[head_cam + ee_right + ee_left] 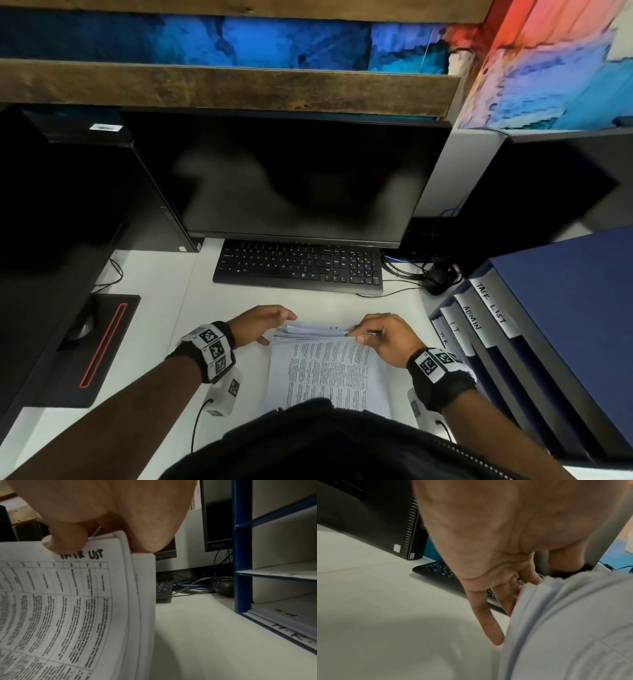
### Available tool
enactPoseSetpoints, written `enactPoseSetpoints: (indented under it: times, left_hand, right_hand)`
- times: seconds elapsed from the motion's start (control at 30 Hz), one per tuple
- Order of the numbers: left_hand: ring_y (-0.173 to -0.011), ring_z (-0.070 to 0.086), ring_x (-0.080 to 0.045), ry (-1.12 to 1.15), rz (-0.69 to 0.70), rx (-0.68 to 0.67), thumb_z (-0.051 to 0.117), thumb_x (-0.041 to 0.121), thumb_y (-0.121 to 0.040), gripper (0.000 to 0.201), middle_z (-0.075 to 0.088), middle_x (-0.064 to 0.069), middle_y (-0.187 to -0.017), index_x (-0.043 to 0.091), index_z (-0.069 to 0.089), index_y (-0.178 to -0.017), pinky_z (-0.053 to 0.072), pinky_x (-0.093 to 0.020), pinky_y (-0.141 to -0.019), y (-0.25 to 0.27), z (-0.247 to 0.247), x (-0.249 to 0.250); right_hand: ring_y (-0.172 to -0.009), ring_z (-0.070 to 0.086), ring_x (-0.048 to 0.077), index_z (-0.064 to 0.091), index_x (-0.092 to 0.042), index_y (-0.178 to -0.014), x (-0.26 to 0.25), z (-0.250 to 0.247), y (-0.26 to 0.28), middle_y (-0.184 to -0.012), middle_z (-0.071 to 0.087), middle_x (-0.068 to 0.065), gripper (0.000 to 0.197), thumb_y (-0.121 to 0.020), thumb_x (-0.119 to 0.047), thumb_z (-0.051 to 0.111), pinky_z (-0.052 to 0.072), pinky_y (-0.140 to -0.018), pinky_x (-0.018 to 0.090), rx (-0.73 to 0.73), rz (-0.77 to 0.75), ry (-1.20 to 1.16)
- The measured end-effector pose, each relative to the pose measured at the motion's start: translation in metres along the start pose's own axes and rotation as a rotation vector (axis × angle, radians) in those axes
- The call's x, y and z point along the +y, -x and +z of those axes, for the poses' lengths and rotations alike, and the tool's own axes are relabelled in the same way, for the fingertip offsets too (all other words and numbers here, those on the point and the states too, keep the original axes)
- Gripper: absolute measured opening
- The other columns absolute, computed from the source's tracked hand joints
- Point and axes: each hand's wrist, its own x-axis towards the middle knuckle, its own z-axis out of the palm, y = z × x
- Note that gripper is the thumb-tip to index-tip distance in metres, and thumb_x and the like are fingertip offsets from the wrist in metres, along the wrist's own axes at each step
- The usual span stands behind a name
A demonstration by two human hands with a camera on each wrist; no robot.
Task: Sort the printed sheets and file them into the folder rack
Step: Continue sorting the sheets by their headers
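A stack of printed sheets (329, 370) lies on the white desk in front of me, with its far end lifted and fanned. My right hand (359, 337) pinches the far right corner of the upper sheets. In the right wrist view its thumb presses a sheet (68, 608) headed TASK LIST. My left hand (277, 325) touches the far left corner of the stack (573, 628) with nearly straight fingers (488, 622). The blue folder rack (534, 325) stands at the right, with slots labelled TASK LIST, ADMIN, I.T. and H.R. Its lowest slot (283, 614) holds sheets.
A black keyboard (298, 267) and a dark monitor (291, 178) sit just beyond the sheets. A mouse (436, 277) and cables lie between keyboard and rack. A mouse pad (99, 346) and computer tower (68, 192) are on the left, a second monitor (548, 178) at the right.
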Motion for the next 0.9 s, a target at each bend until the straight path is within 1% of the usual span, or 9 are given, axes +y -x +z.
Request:
enactPoseSetpoints:
  times: [0.1,0.2,0.27,0.37,0.47,0.6,0.67,0.77,0.9]
  left_hand:
    - [-0.107,0.052,-0.011,-0.018,-0.023,0.006,0.027,0.05,-0.098,0.041,0.056,0.005,-0.115,0.028,0.055,-0.117,0.051,-0.032,-0.084,0.004,0.006,-0.003]
    - [-0.115,0.046,-0.014,-0.01,-0.012,0.096,0.021,0.04,-0.1,0.04,0.049,0.004,-0.124,0.024,0.047,-0.126,0.043,-0.028,-0.089,0.007,0.014,-0.001]
    - [-0.124,0.038,-0.009,0.01,0.033,0.153,0.023,0.046,-0.098,0.047,0.041,0.006,-0.133,0.021,0.041,-0.134,0.032,-0.023,-0.099,0.009,0.02,-0.002]
    - [-0.126,0.041,-0.007,0.047,0.094,0.209,0.038,0.069,-0.084,0.054,0.045,0.008,-0.135,0.035,0.045,-0.125,0.03,-0.02,-0.101,0.013,0.03,-0.008]
    - [-0.115,0.057,-0.011,0.13,0.097,0.265,0.064,0.034,-0.086,0.041,0.06,0.007,-0.123,0.041,0.046,-0.121,0.044,-0.033,-0.102,0.011,0.042,-0.016]
    - [-0.104,0.061,-0.016,0.176,0.083,0.488,0.066,0.014,-0.084,0.038,0.063,0.004,-0.11,0.041,0.051,-0.107,0.048,-0.037,-0.095,0.007,0.055,-0.012]
    - [-0.102,0.059,-0.018,0.206,0.06,0.559,0.062,0.007,-0.086,0.031,0.062,0.002,-0.105,0.034,0.053,-0.099,0.048,-0.031,-0.086,0.007,0.061,-0.009]
    - [-0.099,0.059,-0.021,0.223,0.045,0.615,0.058,0.006,-0.088,0.022,0.061,-0.001,-0.1,0.023,0.052,-0.1,0.044,-0.02,-0.072,0.01,0.067,-0.007]
    - [-0.103,0.059,-0.019,0.315,0.055,0.629,0.056,0.007,-0.09,0.02,0.063,0.001,-0.104,0.016,0.053,-0.108,0.047,-0.023,-0.076,0.012,0.07,-0.004]
  right_hand:
    - [-0.109,0.048,-0.007,0.072,-0.029,-0.102,0.002,0.002,-0.006,-0.11,0.067,-0.016,0.017,-0.091,-0.024,0.061,0.026,-0.097,0.004,0.019,-0.024,0.156]
    - [-0.131,0.02,-0.004,0.068,-0.034,-0.107,0.007,0.006,-0.009,-0.128,0.049,-0.026,0.019,-0.094,-0.032,0.054,0.007,-0.111,0.021,0.04,-0.032,0.351]
    - [-0.128,0.037,0.0,0.067,-0.034,-0.106,0.004,0.008,-0.009,-0.123,0.054,-0.025,0.02,-0.096,-0.032,0.05,0.022,-0.112,0.03,0.077,0.005,0.385]
    - [-0.094,0.063,0.015,0.066,-0.034,-0.101,-0.007,0.006,-0.009,-0.1,0.07,-0.011,0.018,-0.097,-0.032,0.048,0.05,-0.084,0.033,0.133,0.158,0.303]
    - [-0.086,0.063,0.011,0.069,-0.035,-0.09,-0.014,-0.002,-0.012,-0.09,0.071,-0.013,0.016,-0.094,-0.029,0.054,0.052,-0.08,0.031,0.151,0.183,0.169]
    - [-0.085,0.066,0.008,0.07,-0.037,-0.084,-0.023,-0.014,-0.006,-0.081,0.072,-0.006,0.014,-0.086,-0.024,0.067,0.052,-0.088,0.03,0.143,0.169,-0.129]
    - [-0.088,0.067,0.01,0.071,-0.036,-0.093,-0.014,-0.015,0.003,-0.079,0.071,-0.004,0.01,-0.084,-0.037,0.068,0.051,-0.091,0.033,0.193,0.181,-0.218]
    - [-0.082,0.065,0.025,0.067,-0.024,-0.09,0.014,-0.005,0.026,-0.084,0.064,0.013,0.047,-0.074,-0.068,0.061,0.054,-0.084,0.044,0.187,0.275,-0.332]
    - [-0.074,0.056,0.003,0.055,-0.03,-0.079,0.013,0.015,0.053,-0.081,0.058,-0.012,0.048,-0.072,-0.077,0.052,0.047,-0.072,0.024,0.07,0.271,-0.158]
